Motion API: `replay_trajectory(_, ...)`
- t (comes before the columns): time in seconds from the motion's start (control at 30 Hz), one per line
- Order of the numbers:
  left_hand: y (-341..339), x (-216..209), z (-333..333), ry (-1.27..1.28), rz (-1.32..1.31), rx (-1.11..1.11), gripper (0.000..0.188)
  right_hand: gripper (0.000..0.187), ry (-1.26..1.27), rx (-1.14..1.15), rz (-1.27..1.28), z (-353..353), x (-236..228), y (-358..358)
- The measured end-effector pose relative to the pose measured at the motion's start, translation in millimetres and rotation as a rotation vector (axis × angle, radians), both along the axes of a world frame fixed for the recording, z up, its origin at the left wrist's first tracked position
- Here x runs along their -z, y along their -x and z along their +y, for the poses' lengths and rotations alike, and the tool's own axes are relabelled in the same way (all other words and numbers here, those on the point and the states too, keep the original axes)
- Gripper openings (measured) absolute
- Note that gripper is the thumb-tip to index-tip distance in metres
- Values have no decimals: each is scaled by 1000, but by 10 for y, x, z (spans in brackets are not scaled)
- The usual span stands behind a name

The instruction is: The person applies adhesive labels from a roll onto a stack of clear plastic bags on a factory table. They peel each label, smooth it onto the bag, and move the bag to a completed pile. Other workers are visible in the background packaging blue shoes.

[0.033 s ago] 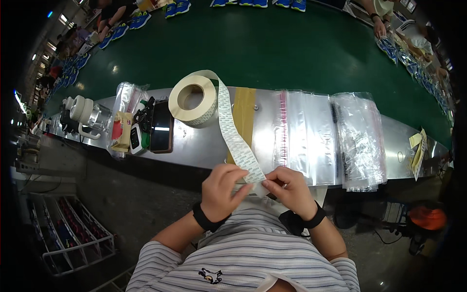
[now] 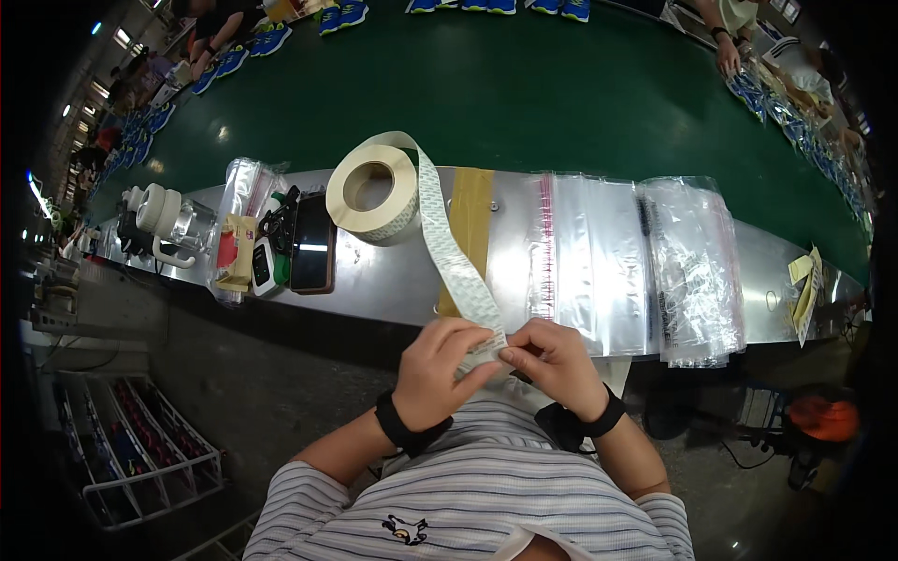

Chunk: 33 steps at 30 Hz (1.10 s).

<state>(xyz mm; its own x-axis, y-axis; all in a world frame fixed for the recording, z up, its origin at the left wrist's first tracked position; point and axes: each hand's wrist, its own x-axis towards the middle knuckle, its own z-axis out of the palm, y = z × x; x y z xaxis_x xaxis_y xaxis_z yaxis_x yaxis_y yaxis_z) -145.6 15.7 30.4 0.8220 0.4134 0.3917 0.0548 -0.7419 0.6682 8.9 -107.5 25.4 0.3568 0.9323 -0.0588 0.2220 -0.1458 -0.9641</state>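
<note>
A roll of stickers [image 2: 400, 220] stands on the metal ledge, its printed sticker strip [image 2: 451, 262] running off the top and down to the front edge. Both hands meet at the strip's free end. My left hand [image 2: 440, 369] pinches it from the left, thumb and fingertips closed on it. From the right, my right hand [image 2: 561, 365] grips the same end between thumb and bent forefinger. What lies under the fingertips is partly hidden. Brown tape [image 2: 472, 215] on the ledge passes behind the strip.
Clear plastic bags [image 2: 599, 262] lie in stacks right of the strip. A phone [image 2: 312, 243], a plastic jug [image 2: 182, 224] and a small packet [image 2: 236, 252] sit to the left. Beyond runs a green belt [image 2: 486, 93] with blue shoes [image 2: 344, 17]; other people work at its sides.
My left hand has shifted slightly right along the strip, closer to my right hand. The strip's lower end now bends and tilts more between them. The roll has stayed put.
</note>
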Motion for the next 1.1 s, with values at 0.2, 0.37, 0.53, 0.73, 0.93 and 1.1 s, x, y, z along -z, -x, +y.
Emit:
replay_trajectory(0.2, -58, 37, -83, 932, 11, -51, 11, 13, -98, 120, -313, 110, 18, 93)
replay_trajectory(0.37, -46, 13, 86, 1116, -22, -83, 7, 16, -15, 93, -390, -43, 9, 23)
replay_trajectory(0.53, -280, -75, 196, 394, -7, 190, 21, 24, 106, 172, -415, -215, 2, -255)
replay_trajectory(0.73, -588, 193, -62, -327, 389, 374, 65, 21, 149, 564, -953, -47, 426, -591)
replay_trajectory(0.93, -534, 252, -15, -262, 444, 384, 65, 12, 214, 717, -829, -236, 582, -775)
replay_trajectory(1.1, -845, -90, 151, 476, 383, 514, 51, 13, 94, 682, -289, -407, 473, -832)
